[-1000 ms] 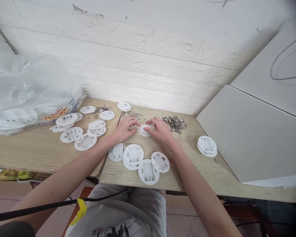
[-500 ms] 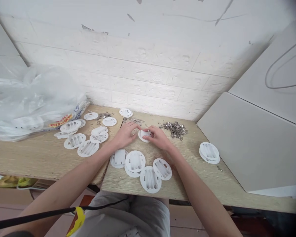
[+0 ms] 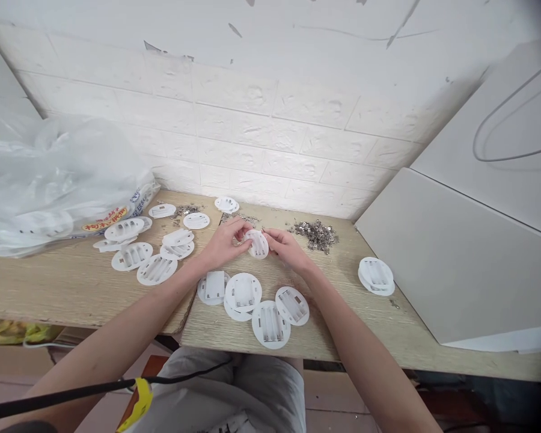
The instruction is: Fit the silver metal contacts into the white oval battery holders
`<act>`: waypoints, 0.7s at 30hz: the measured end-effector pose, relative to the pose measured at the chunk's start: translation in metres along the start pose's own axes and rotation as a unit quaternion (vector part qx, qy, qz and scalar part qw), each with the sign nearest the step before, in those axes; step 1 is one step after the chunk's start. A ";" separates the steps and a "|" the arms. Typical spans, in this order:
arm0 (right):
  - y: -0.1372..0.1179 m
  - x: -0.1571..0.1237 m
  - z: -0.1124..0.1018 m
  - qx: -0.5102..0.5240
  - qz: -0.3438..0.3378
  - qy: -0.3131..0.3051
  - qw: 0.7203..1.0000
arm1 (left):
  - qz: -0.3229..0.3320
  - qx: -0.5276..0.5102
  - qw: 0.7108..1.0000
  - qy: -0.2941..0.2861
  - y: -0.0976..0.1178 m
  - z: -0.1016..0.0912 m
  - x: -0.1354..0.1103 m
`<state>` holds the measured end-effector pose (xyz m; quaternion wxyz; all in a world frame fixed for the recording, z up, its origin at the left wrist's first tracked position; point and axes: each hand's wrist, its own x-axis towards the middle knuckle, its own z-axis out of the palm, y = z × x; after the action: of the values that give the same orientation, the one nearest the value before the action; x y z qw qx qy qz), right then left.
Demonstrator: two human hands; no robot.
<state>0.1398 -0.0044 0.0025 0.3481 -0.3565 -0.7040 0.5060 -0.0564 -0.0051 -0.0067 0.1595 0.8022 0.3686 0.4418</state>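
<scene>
My left hand (image 3: 226, 243) grips the left edge of a round white battery holder (image 3: 258, 245), its slotted face tipped up towards me. At the holder's right edge, my right hand (image 3: 288, 248) has thumb and forefinger pinched together; a tiny dark bit shows at the fingertips, too small to name. Just beyond that hand lies a heap of small metal contacts (image 3: 316, 234). Closer to my body, several more round battery holders (image 3: 270, 325) lie partly overlapping on the wooden table (image 3: 333, 300).
Left of my arm lie more white holders (image 3: 157, 269), beside a big clear plastic bag (image 3: 58, 180). Two stacked holders (image 3: 376, 275) sit at the right, near a grey-white panel (image 3: 478, 258). A white brick-patterned wall (image 3: 270, 132) borders the table's back. A black cable (image 3: 72, 394) crosses low in front.
The battery holder has been lifted and tilted up from the table in my left hand. My right hand has drawn back slightly to its right edge. The view has shifted a little.
</scene>
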 end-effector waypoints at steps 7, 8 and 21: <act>-0.004 -0.002 0.001 0.075 0.053 -0.004 0.996 | -0.082 -0.067 0.994 0.014 0.008 0.004 0.000; -0.004 -0.003 0.000 0.083 0.056 -0.009 0.995 | -0.100 -0.082 0.992 0.015 0.008 0.004 0.000; -0.002 -0.002 0.000 0.068 0.068 -0.018 0.995 | -0.144 -0.123 0.982 0.019 0.005 0.005 0.001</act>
<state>0.1404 -0.0067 0.0043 0.3238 -0.3696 -0.6481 0.5818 -0.0501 -0.0078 -0.0059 0.3122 0.7063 0.4262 0.4713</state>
